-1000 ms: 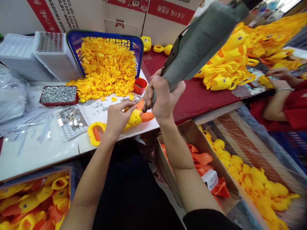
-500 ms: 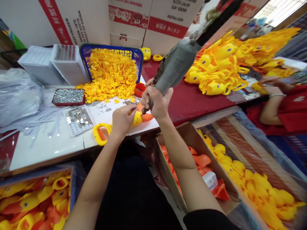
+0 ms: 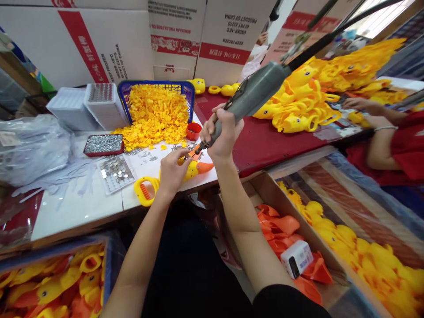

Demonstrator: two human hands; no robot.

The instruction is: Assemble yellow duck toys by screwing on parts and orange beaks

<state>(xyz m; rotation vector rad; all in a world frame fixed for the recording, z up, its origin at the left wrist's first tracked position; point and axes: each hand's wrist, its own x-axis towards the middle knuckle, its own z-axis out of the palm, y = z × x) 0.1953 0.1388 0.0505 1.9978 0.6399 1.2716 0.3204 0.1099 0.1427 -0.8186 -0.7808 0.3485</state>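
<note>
1. Your right hand is wrapped around the grey power tool, with the fingers curled tight.
2. The tool slants down to the left, and its thin tip is close to your left fingertips.
3. Your left hand is by the yellow duck toy, with thumb and finger near each other. You cannot tell from here if they pinch some little thing.
4. The duck toy lies on the white table, near the front edge, just under your hands. Its orange beak points to the right.
5. A yellow ring sits to the left of your left hand. Your hand hides whether it joins the toy.
6. Past your hands, a red cup stands beside a heap of small yellow bits. The heap spills out of a blue basket.
7. To the left are a dark red tray full of silver bits and a white tray with shiny round bits on it.
8. By your right arm, a brown box holds orange parts.
</note>
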